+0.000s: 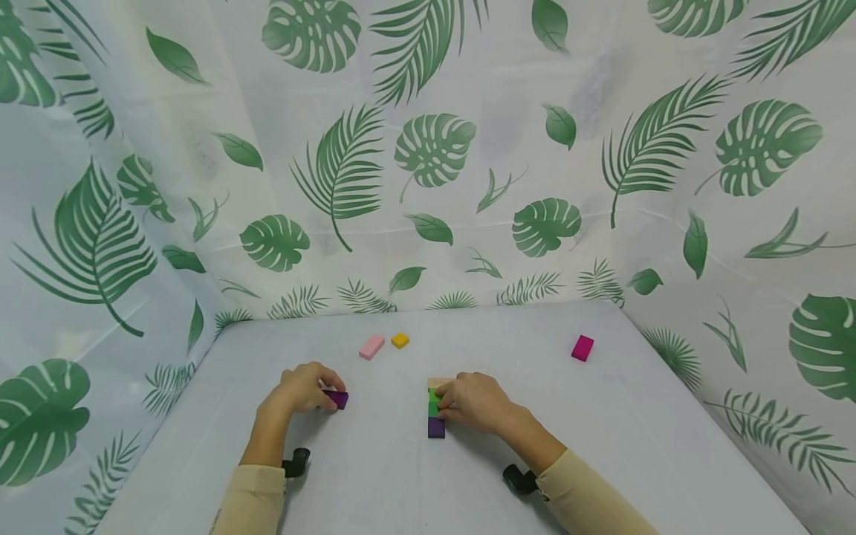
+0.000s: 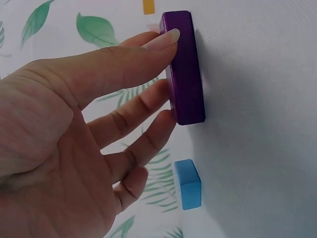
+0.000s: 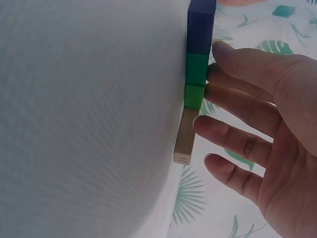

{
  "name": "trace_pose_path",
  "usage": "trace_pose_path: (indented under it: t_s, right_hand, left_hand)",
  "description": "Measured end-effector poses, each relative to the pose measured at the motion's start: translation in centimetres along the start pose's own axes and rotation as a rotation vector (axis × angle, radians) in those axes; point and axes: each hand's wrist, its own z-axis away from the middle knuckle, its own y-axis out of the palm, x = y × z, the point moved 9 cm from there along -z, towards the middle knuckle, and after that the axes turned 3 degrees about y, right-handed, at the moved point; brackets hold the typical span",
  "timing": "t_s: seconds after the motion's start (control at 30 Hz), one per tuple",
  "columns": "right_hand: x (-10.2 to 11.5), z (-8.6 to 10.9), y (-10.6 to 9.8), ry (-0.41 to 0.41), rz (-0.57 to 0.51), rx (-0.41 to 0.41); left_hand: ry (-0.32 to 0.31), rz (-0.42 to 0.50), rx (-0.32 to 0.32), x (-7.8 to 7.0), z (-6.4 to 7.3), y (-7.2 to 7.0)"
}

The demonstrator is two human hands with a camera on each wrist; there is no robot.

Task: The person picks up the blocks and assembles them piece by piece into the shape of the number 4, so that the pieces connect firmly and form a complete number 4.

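Note:
My left hand (image 1: 302,388) pinches a purple rectangular block (image 2: 186,69) between its thumb and fingers, close over the table. Below the purple block in the left wrist view is a blue block (image 2: 188,184), which the hand hides in the head view. At the middle of the table, a straight row is made of a dark violet block (image 1: 436,428), a green block (image 3: 196,68), a light green block (image 3: 194,96) and a plain wood block (image 3: 185,136). Along the row's side, my right hand (image 1: 476,401) rests its loosely extended fingertips against the blocks, gripping none of them.
Toward the back of the white table (image 1: 381,475) lie a pink block (image 1: 371,347) and a small yellow block (image 1: 400,340). A magenta block (image 1: 582,348) lies at the back right. Leaf-patterned cloth (image 1: 468,282) hangs behind and at both sides.

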Motion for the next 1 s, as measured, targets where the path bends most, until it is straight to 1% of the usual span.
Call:
trace_pose_path:
  t_s: [0.2,0.43,0.67,1.0]
  right_hand:
    - [0.0,0.0,0.0,-0.002,-0.002,-0.003]
    - [0.0,0.0,0.0,0.001,-0.001,-0.005]
    - [-0.1,0.1,0.1,0.009,-0.001,-0.005]
    - [-0.1,0.1,0.1,0.009,0.004,-0.006]
  left_hand:
    - [0.026,0.003,0.001,-0.1,-0.4,0.3]
    - [0.064,0.094,0.027,-0.5,-0.6,1.0]
    - [0.088,0.092,0.01,-0.9,-0.6,1.1]
    - [0.073,0.089,0.003,-0.8,-1.1,1.4]
